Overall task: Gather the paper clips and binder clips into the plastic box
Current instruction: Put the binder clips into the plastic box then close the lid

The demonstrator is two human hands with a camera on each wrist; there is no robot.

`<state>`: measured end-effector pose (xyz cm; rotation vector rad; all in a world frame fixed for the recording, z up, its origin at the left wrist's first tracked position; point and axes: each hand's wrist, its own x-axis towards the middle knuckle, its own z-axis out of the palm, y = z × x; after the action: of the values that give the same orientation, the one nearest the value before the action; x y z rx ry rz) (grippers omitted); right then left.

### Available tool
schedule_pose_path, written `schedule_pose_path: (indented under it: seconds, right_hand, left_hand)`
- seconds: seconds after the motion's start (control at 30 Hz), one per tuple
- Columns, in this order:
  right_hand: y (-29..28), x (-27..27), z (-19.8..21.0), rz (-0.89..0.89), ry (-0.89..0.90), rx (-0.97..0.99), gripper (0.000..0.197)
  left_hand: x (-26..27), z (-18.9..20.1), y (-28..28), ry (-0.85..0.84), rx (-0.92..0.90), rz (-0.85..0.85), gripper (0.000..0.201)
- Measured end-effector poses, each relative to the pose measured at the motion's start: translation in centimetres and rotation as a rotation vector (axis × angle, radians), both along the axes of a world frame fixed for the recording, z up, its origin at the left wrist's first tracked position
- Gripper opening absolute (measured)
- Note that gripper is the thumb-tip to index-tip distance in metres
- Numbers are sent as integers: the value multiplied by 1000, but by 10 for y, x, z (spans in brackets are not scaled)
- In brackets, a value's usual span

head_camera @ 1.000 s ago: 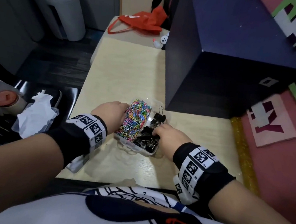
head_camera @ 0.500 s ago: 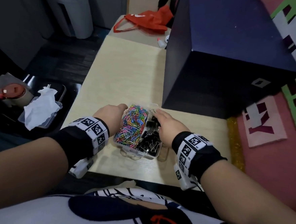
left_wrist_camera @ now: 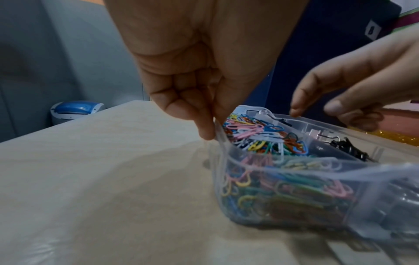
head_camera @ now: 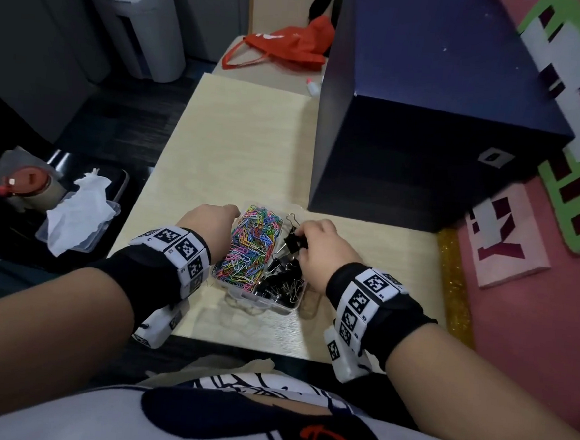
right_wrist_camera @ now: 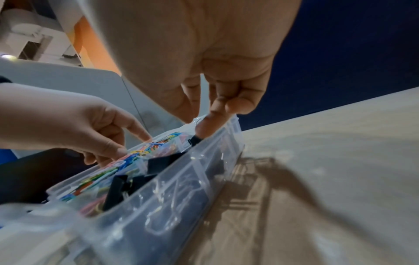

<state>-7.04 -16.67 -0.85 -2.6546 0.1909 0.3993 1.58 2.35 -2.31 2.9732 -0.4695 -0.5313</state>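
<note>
A clear plastic box (head_camera: 263, 301) stands on the pale table (head_camera: 239, 140) near its front edge. Colourful paper clips (head_camera: 250, 248) fill its left compartment and black binder clips (head_camera: 284, 281) its right one. My left hand (head_camera: 209, 226) pinches the box's left rim (left_wrist_camera: 223, 138). My right hand (head_camera: 317, 244) curls its fingertips (right_wrist_camera: 204, 128) on a black binder clip (head_camera: 294, 242) at the far end of the right compartment. The left wrist view shows the paper clips (left_wrist_camera: 254, 132) and the right wrist view the binder clips (right_wrist_camera: 158, 165) through the box wall (right_wrist_camera: 181, 197).
A big dark blue box (head_camera: 425, 126) stands on the table just behind and right of the plastic box. A red bag (head_camera: 287, 47) lies at the far end. Left of the table sits a clear tub with tissue (head_camera: 79, 219). A gold strip (head_camera: 453, 276) borders the table's right edge.
My right hand moved from the near part of the binder clip compartment to its far end, with a clip in its fingers. The left hand stayed at the box's left side.
</note>
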Motion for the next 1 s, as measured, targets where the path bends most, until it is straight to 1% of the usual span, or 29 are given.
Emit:
schedule_pose_path:
  seconds: [0.3,0.4,0.47,0.67,0.73,0.8,0.9,1.0]
  right_hand:
    - [4,20,-2,-11,40,-42,48]
    - [3,26,-3,20,63,-78,54]
    - [1,30,-2,53,64,-91,50]
    - [8,38,1,180,51,-176,21]
    - [8,37,1,199,73,-193,15]
    - [7,34,2,225,110,-197,18]
    - [5,29,6,285,191,-254,30]
    - [6,30,8,278,207,-264,36]
  left_hand:
    - [-2,-1,-1,-1,32,-6,48]
    - [0,0,-2,10,40,-11,47]
    - [0,1,-2,12,40,-11,46]
    - [1,1,-2,20,45,-15,44]
    - [2,1,-2,22,44,-18,43]
    - [2,0,-2,28,45,-22,43]
    - [4,-1,-2,32,44,-24,41]
    - [6,-1,-2,36,43,-26,40]
